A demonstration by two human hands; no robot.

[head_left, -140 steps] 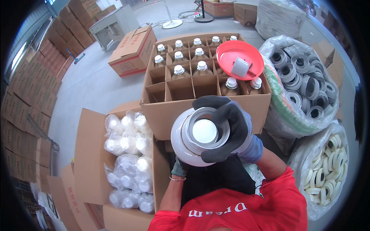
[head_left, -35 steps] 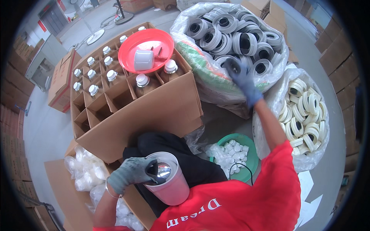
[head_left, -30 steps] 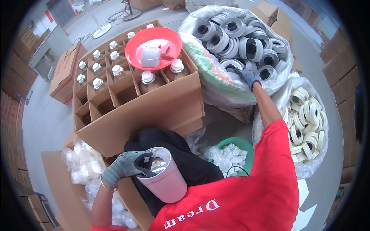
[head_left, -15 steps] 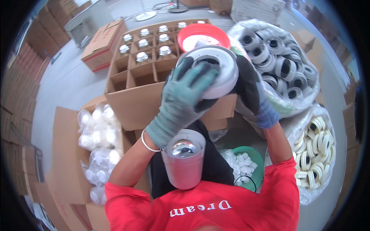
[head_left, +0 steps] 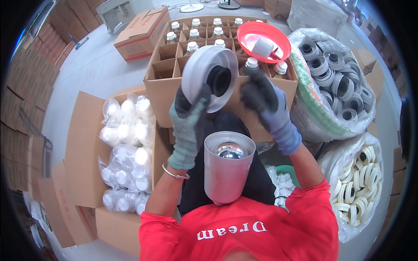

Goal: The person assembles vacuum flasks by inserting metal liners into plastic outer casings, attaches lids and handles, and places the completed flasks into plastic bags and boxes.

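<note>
Warehouse floor; disc point(head_left: 209, 76) between hands point(head_left: 230, 104)

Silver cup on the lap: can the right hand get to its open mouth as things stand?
Probably yes. The right hand hovers just above the silver cup, whose mouth faces up uncovered; the left hand holds the grey disc-shaped lid off to the side.

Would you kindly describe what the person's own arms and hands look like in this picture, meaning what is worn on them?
Both hands wear knitted work gloves with dark coated palms and fingers. The left hand has a grey-green glove, with a thin bangle on the wrist just below the cuff. The right hand has a blue-grey glove. The forearms are bare, and short red sleeves of a shirt cover the upper arms.
</note>
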